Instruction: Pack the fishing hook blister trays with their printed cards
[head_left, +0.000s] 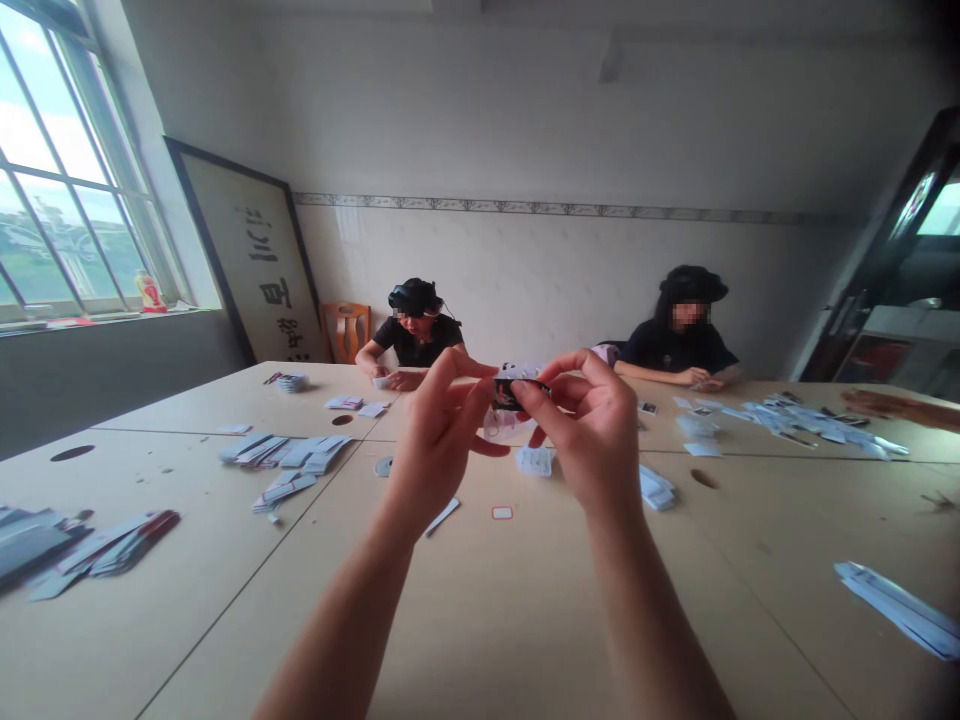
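Note:
Raised over the middle of the table, my left hand [444,425] and my right hand [589,420] pinch a small dark strip [508,394] between their fingertips, one at each end. The strip is black with a lighter pattern on it. Behind and below my fingers is a clear plastic item [506,428], partly hidden by them. A small clear container with white pieces [535,461] stands on the table just beyond my right wrist. A small red-edged white label [502,513] lies flat between my forearms.
Stacks of white paper slips [283,452] lie at the left, with more slips [896,605] at the right and a scattered pile [817,420] at the back right. Two people [412,330] [679,335] sit across the table [480,620].

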